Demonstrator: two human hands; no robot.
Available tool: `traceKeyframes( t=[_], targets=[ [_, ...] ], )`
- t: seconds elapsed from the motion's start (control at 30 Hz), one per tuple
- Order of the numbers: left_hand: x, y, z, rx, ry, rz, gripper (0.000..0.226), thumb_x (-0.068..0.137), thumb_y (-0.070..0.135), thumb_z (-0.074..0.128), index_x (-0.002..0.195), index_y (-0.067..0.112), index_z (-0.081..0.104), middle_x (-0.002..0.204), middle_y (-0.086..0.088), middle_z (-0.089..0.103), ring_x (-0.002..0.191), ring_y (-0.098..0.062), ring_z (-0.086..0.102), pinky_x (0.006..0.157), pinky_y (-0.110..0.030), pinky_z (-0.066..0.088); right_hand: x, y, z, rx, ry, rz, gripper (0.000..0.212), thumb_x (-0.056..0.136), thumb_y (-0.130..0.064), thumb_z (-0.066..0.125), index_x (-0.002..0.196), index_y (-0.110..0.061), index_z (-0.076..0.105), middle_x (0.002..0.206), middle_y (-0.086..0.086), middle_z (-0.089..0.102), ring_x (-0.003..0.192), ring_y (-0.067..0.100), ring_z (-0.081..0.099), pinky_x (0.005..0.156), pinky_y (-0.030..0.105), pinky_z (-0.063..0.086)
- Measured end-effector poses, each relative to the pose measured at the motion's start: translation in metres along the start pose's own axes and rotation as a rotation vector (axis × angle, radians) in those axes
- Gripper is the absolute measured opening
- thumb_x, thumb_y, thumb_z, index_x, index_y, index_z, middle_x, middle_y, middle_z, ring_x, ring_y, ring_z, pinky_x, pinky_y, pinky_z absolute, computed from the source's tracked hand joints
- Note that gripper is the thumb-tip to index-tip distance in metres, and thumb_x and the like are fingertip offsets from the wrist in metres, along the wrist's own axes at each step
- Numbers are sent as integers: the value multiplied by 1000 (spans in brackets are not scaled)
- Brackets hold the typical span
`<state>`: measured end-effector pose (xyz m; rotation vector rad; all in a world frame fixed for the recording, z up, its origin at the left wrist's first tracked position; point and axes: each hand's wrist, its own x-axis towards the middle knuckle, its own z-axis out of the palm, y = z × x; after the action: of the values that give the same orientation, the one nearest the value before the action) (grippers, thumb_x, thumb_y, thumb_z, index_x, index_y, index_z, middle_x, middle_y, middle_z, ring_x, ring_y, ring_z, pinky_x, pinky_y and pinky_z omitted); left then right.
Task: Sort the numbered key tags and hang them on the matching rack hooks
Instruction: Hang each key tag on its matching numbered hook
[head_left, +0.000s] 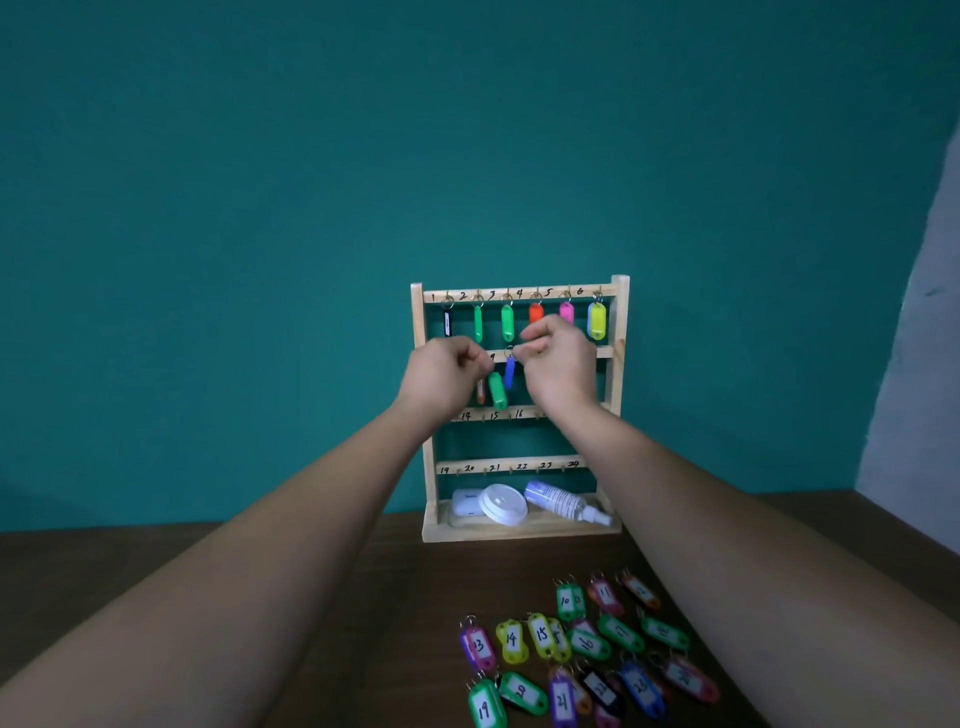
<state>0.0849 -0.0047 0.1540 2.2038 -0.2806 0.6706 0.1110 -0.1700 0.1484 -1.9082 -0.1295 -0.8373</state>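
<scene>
In the middle of the frame stands the wooden rack (621, 332). Both hands are up at its second bar. The right hand (561, 358) pinches the ring on top of the blue tag (510, 373), with its fingers tight together. The left hand (447, 376) has its fingers curled by the green tag (497, 392). They hide the spot, so I cannot tell if it holds anything.

The step looks like putting the blue tag on its hook. To do it well, turn the ring to face the hook and slide it all the way on. Then let go slowly and do not bump the green tag. The other tags (542, 634) wait on the table (389, 597) at the lower right.
</scene>
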Motion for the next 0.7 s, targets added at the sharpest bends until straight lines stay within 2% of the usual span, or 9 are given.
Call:
traceKeyframes(
  t=[0.07,0.2,0.27,0.33,0.43,0.5,0.57,0.7],
  targets=[
    [8,5,-1,-18,12,-10,15,100,24,69,87,22,76,75,10,71,49,3,54,55,-19,45,3,-2,1,-34,27,10,13,96,-10,69,98,-23,72,77,-18,65,88,15,70,80,29,57],
    [20,17,1,-11,41,-15,17,98,20,68,84,24,75,84,10,76,78,-9,68,70,-24,52,5,-2,3,-102,-5,39,18,94,-11,72,94,-28,69,94,-4,73,82,18,70,69,30,58],
    [24,22,5,18,36,-32,20,98,20,66,82,25,75,83,10,75,81,-12,70,74,-27,56,3,0,6,-140,-32,35,22,94,-12,72,89,-33,64,91,-4,74,72,21,72,63,39,63],
    [27,26,9,52,29,-62,21,97,22,66,80,26,76,83,11,75,80,-13,71,74,-30,59,2,2,7,-165,-42,32,27,94,-13,71,85,-35,60,87,-3,73,64,24,73,57,44,63],
    [28,28,14,105,21,-101,19,96,23,65,80,25,76,83,8,74,76,-15,70,64,-29,58,0,0,3,-170,-70,11,23,98,-8,63,95,-31,63,85,1,73,51,20,72,44,32,56],
    [28,28,17,142,20,-112,21,96,22,65,78,25,75,84,6,75,75,-16,70,64,-29,58,-2,1,-1,-147,-107,-2,20,100,-4,59,104,-23,64,84,5,74,45,15,70,40,28,50],
    [28,28,20,163,23,-122,24,96,18,63,77,25,74,84,6,76,76,-15,71,65,-28,58,-6,5,-2,-143,-124,-13,20,100,-3,59,101,-23,63,81,5,74,46,16,70,41,31,52],
    [26,30,23,183,24,-116,25,97,16,60,78,25,74,88,8,75,79,-15,70,66,-28,56,-10,12,-3,-152,-88,-17,30,93,-3,58,83,-30,57,78,1,71,51,23,71,46,46,58]
  ],
)
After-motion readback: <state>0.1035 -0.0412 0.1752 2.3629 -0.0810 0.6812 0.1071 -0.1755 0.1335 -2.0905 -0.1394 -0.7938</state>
